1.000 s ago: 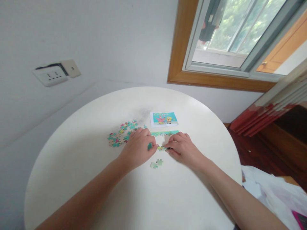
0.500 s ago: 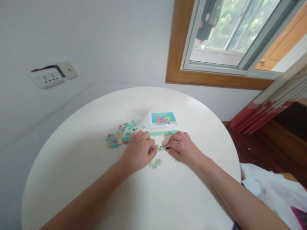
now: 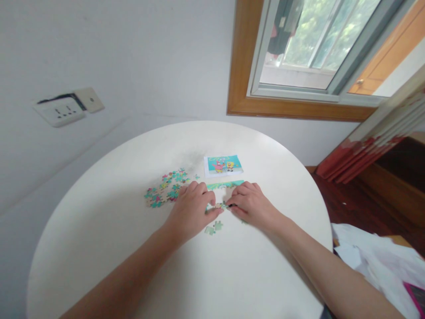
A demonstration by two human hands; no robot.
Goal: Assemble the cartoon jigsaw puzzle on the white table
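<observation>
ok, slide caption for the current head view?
Both hands at a row of puzzle pieces on a white table, scattered pile to the left, cartoon picture beyond.

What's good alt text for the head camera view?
A person's left hand and right hand sit at either end of a row of puzzle pieces on a round white table. Beyond the row lie a teal puzzle strip and a cartoon picture card; loose pieces spread on the left, two pale green pieces nearer.

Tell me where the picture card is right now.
In the head view, the picture card lies on the white table, just beyond the puzzle strip and to the right of the loose puzzle pieces.
</observation>
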